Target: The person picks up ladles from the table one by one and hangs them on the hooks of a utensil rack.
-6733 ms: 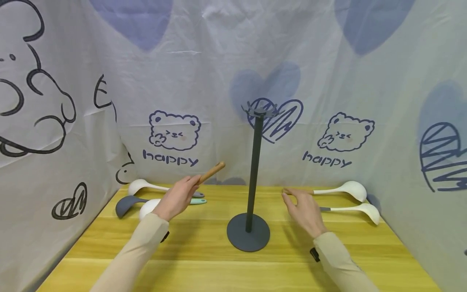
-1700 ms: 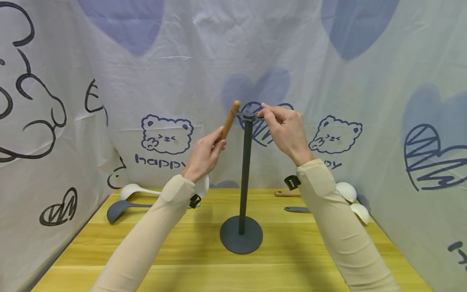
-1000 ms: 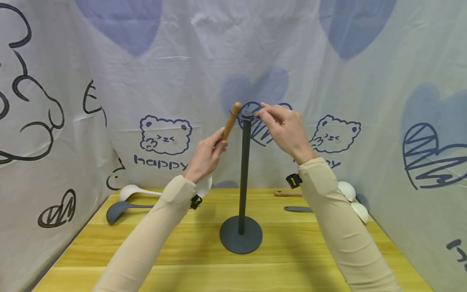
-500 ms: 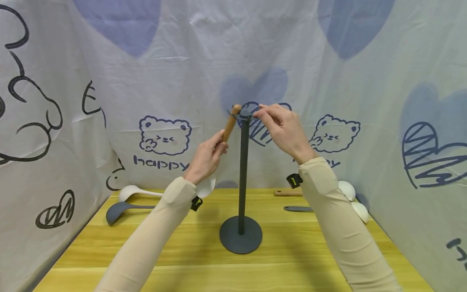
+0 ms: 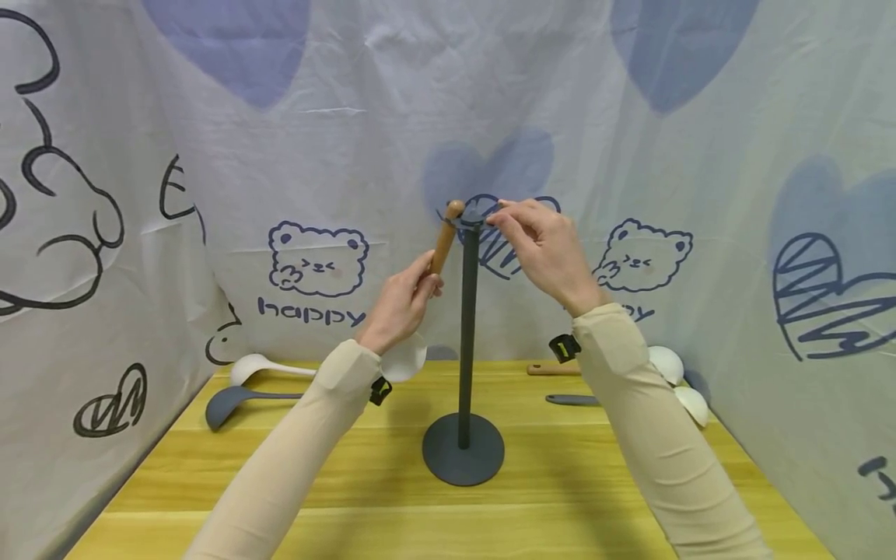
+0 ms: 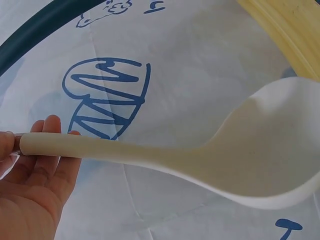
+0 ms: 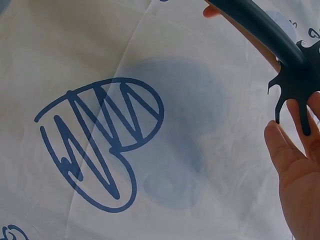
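Observation:
In the head view my left hand [image 5: 397, 308] holds a white ladle by its wooden handle [image 5: 445, 239]. The ladle hangs tilted, its white bowl [image 6: 272, 145] low in the left wrist view. The handle's top end is at a hook on the left side of a dark grey stand [image 5: 469, 327]; whether the hook passes through its hole cannot be told. My right hand [image 5: 542, 245] pinches a hook on the right of the stand's hooked top [image 5: 472, 218]. In the right wrist view the thumb touches one hook tip [image 7: 277, 114], with fingers behind.
On the left of the wooden table [image 5: 336, 498] lie a white ladle [image 5: 250, 368] and a dark grey ladle [image 5: 227, 406]. Two white-bowled ladles lie right, one with a wooden handle [image 5: 551, 369], one with a grey handle [image 5: 570, 400]. Printed cloth [image 5: 392, 155] hangs behind.
Both hands have risen from table height to the stand's top, the left with the ladle. Lately my left hand shifts slightly right and down with the handle; the right hand barely moves.

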